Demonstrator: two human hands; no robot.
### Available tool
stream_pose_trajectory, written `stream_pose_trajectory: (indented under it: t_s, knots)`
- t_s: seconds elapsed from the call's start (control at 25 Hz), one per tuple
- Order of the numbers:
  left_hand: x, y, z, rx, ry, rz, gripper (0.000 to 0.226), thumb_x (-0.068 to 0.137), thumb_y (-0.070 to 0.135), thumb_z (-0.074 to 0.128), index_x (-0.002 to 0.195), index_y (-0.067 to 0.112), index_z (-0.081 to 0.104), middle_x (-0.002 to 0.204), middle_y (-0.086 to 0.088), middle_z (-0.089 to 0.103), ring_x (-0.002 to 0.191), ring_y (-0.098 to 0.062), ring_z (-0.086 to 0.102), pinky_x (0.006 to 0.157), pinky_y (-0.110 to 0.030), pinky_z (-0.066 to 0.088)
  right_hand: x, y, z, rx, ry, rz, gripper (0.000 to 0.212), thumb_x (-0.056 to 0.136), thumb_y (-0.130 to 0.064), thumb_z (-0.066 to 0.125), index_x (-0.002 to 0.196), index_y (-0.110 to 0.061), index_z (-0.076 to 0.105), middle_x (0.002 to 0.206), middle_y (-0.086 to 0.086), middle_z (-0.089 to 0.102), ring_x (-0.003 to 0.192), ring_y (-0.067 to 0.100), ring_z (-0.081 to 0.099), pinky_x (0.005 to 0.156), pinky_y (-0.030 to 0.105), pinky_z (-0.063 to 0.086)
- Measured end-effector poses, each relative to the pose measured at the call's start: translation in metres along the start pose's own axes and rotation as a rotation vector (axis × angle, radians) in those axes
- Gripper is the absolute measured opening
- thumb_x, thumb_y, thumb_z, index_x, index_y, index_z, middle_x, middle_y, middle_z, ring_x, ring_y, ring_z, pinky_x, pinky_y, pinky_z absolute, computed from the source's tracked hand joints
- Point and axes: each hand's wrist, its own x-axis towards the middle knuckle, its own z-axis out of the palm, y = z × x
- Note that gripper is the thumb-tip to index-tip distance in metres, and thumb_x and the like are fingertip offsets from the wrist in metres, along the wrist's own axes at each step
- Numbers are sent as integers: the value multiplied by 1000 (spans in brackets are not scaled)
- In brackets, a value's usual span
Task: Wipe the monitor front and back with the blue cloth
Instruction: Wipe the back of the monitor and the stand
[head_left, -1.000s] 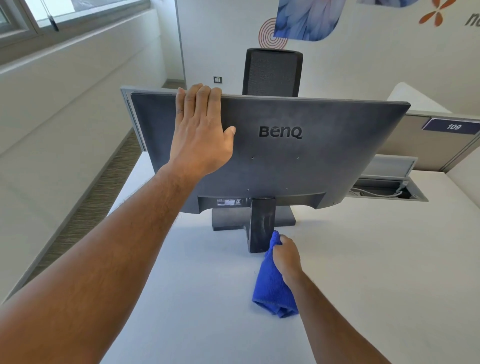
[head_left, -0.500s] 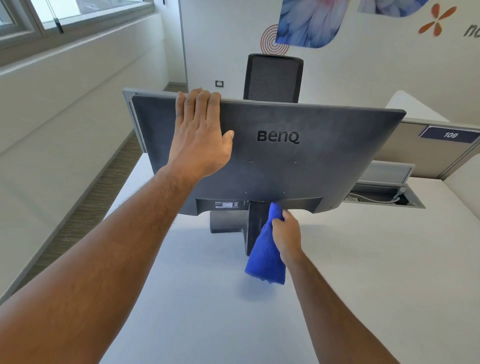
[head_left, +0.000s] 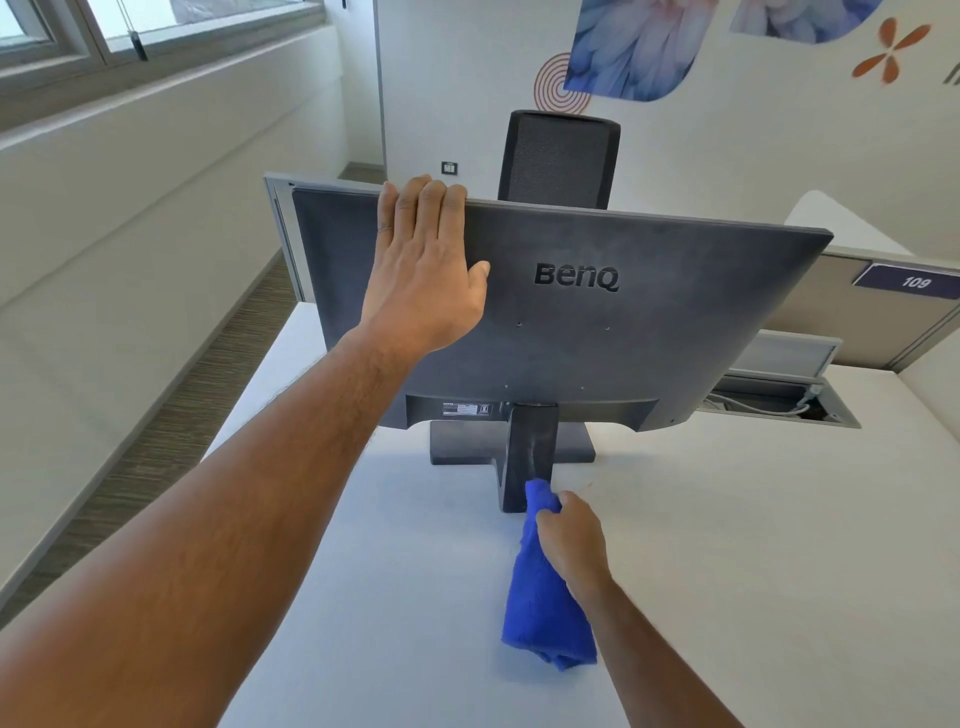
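Only the head view is given here, so everything is read from that one.

The monitor (head_left: 597, 312) is seen from behind, standing on the white desk (head_left: 753, 545) with its back panel turned toward the person. The blue cloth (head_left: 543, 597) is bunched up and pressed against the lower part of the stand neck (head_left: 527, 452), with the rest of it trailing down toward the desk surface. So the step in hand looks like the stand being wiped as part of the back side.

To get this done well, the cloth should probably be kept in firm contact along the whole neck, and the base plate (head_left: 467, 444) shouldn't be skipped, since dust tends to collect there. The back panel looks a bit smudgy, so wider overlapping passes could be needed up there too. The screen should be kept braced so nothing tips or slides.

Hand poses: the left hand (head_left: 426, 275) is laid flat on the back panel, fingers straight and hooked slightly over the top edge, thumb spread out to the side. Nothing is gripped by it; the monitor is just steadied. The right hand (head_left: 571, 540) is curled around the cloth, knuckles up, with the forearm coming in low from the bottom right.

A black chair back (head_left: 558, 156) is visible past the monitor, and a cable tray (head_left: 769, 400) sits open to the right.
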Motion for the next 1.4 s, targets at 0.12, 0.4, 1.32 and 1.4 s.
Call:
stream_pose_trajectory:
  t_s: [0.12, 0.4, 1.32, 1.4]
  knots:
    - [-1, -2, 1, 2, -3, 2, 69, 93, 43, 53, 149, 10, 31, 151, -11, 35, 150, -33, 20, 128, -49, 0, -20, -34, 0, -155, 328, -493, 16, 82, -3, 55, 87, -18, 56, 90, -3, 60, 82, 21, 51, 65, 31, 41]
    - [-2, -5, 1, -3, 2, 10, 69, 92, 44, 53, 148, 10, 32, 150, -10, 36, 149, -31, 23, 128, -49, 2, 21, -66, -4, -1133, 279, -886, 70, 76, -17, 77, 141, -9, 53, 147, 8, 50, 111, 29, 53, 78, 40, 52]
    - [-1, -6, 3, -6, 2, 10, 68, 92, 45, 53, 148, 12, 33, 150, -9, 36, 149, -30, 24, 127, -50, 4, 14, -70, 56, -1459, 102, -763, 35, 96, -10, 59, 130, -1, 57, 126, 16, 57, 119, 30, 49, 86, 36, 48]
    - [-2, -7, 3, -4, -3, 12, 68, 93, 45, 53, 148, 13, 32, 150, -9, 36, 149, -30, 24, 127, -51, 5, 10, -44, 66, -1458, 46, -766, 38, 96, -10, 61, 132, 0, 55, 128, 18, 56, 121, 32, 49, 89, 38, 51]
